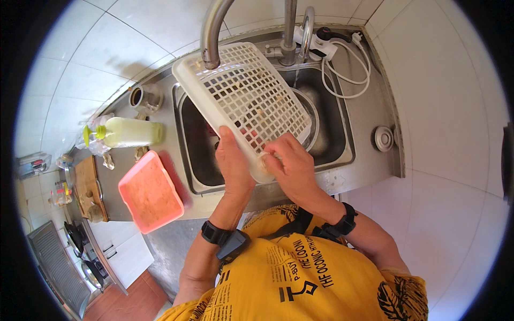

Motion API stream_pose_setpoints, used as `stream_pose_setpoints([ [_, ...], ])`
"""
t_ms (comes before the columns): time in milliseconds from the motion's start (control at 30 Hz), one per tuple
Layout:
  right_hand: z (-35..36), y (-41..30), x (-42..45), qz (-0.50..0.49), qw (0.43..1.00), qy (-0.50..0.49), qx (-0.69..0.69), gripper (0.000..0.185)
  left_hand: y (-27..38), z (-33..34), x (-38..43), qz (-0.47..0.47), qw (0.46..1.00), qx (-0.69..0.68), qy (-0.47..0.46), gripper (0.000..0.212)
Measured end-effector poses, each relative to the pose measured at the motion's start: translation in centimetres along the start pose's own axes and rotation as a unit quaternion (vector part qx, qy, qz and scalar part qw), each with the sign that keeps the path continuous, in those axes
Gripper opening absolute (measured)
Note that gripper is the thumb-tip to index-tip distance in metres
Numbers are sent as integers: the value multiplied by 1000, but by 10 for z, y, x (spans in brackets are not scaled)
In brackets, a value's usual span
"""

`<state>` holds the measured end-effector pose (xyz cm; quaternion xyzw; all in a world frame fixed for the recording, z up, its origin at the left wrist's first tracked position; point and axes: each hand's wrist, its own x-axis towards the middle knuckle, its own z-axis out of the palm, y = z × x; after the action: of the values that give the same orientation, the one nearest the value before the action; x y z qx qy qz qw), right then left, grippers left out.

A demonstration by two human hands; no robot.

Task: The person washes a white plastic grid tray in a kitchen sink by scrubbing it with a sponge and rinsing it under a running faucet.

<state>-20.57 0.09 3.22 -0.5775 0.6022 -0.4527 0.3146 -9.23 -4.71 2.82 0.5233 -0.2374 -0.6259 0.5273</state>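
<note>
A white plastic lattice basket (241, 86) is tilted over the steel sink (327, 160), with bits of residue on its mesh. My left hand (235, 164) grips its near left edge, thumb on the rim and fingers behind the mesh. At the near corner, my right hand (291, 166) has its fingers bent against the inside of the basket; whether a small scrap is pinched there, I cannot tell. Behind the basket, partly hidden, a round bowl (315, 116) stands in the sink. A thin stream of water falls from the small curved faucet (308, 32).
Left of the sink lie a pink plastic tray (154, 196), a pump bottle of green liquid (132, 132) and a glass jar (146, 98). A large faucet spout (213, 40) hangs over the basket. A white-corded appliance (321, 46) and a sink strainer (383, 139) are at right.
</note>
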Motion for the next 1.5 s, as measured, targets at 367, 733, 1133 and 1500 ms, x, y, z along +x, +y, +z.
stream_pose_setpoints([
  [367, -23, 18, -9, 187, 972, -4, 143, 14, 1, -9, 9, 50, 998, 15, -44, 50],
  [733, -6, 9, -13, 47, 998, -24, -21, 15, -4, 0, -4, 99, 990, 98, -38, 51],
  [1133, -5, 12, -6, -30, 997, -39, -59, 13, -1, -1, -9, 120, 979, 156, -52, 47],
  [1500, 4, 15, -5, -8, 986, -76, -151, 13, -5, -3, -1, 130, 978, 163, -30, 47],
])
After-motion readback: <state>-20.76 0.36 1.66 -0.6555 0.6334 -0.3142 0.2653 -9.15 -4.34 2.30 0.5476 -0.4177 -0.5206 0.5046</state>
